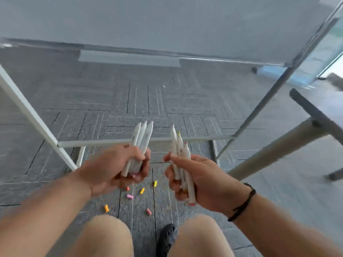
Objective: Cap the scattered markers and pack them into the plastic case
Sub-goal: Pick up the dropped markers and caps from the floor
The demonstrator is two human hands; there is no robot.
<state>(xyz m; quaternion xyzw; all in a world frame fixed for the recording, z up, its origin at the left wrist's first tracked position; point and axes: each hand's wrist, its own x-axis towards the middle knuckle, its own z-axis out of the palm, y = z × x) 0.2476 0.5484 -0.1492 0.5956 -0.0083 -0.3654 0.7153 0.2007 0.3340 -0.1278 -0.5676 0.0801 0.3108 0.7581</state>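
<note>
the left hand point(118, 167) and right hand point(193, 179) each had fingers clenched round a bundle of white uncapped markers point(141, 140), tips pointing up-frame, while the small coloured caps point(142, 191) lay on the grey carpet floor point(92, 101) directly below, between both hands.

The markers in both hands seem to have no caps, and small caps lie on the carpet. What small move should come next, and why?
Probably lay the left hand's bundle of markers on the carpet to free it for picking up a cap, perhaps the yellow cap. The right hand grips its own markers, so neither hand is free, the upper tips look bare, and no case is in view.
</note>
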